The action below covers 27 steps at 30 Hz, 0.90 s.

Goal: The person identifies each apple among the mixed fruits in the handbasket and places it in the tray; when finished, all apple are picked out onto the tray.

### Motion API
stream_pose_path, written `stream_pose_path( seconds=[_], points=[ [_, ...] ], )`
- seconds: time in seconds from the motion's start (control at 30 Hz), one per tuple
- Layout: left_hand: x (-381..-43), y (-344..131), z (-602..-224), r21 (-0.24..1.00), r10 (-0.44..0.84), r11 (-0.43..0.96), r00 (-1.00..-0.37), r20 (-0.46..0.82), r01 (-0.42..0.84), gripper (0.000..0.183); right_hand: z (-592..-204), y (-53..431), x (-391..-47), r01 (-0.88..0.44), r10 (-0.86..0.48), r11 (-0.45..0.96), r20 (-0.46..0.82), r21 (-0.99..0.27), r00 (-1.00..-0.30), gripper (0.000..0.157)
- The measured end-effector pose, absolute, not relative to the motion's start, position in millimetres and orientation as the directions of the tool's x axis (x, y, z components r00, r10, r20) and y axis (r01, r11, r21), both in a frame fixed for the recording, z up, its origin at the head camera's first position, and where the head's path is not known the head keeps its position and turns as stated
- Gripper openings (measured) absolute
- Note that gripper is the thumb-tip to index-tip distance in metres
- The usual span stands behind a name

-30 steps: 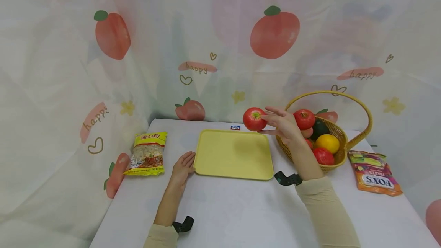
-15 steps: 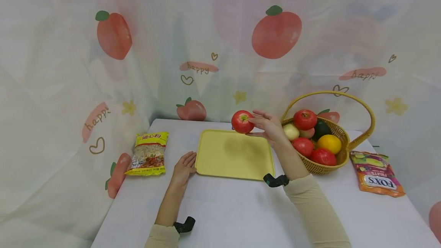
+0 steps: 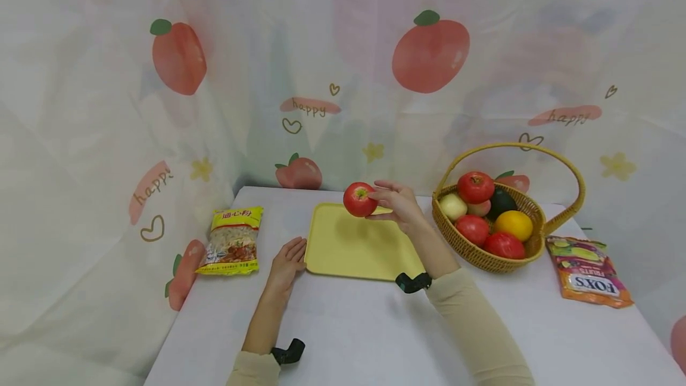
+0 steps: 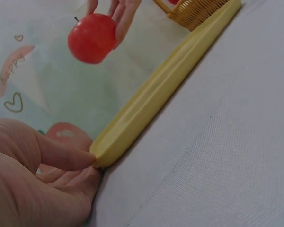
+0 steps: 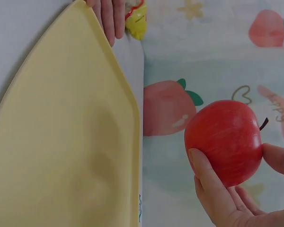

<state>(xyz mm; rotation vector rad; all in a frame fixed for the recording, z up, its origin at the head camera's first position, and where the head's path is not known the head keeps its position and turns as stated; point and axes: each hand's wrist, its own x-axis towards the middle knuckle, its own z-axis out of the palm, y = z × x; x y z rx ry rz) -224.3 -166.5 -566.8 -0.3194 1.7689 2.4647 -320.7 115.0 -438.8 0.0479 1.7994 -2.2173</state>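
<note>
A red apple is held in the air above the left half of a yellow tray. My right hand grips it from the right; in the right wrist view thumb and fingers lie on opposite sides of the apple, its stem showing. Beside the tray's left edge lies my left hand, fingers extended. The left wrist view shows the left thumb touching the corner of the tray, with the other fingers partly hidden behind it.
To the right stands a wicker basket of several fruits, with a tall handle. A colourful FOX'S packet lies beyond it. A yellow pasta bag lies left of the tray. Printed cloth hangs behind the white table.
My right hand has carried the apple leftward from beside the basket and slightly down over the tray. My left hand keeps its place at the tray's edge.
</note>
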Motion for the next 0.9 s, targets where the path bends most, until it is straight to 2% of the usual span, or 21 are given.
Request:
stream_pose_path(
  seconds=[0.57,0.9],
  points=[
    [-222.0,-166.8,-565.1,0.926,-0.031,-0.326,-0.977,-0.211,-0.189,0.074,-460.1,85.5,-332.3,0.275,-0.204,-0.119,-0.248,-0.954,-0.947,0.058],
    [-222.5,-167.7,-566.7,0.926,-0.025,-0.326,-0.977,-0.212,-0.192,0.074,-473.3,65.5,-338.0,0.284,-0.209,-0.089,-0.260,-0.955,-0.943,0.066]
  ],
)
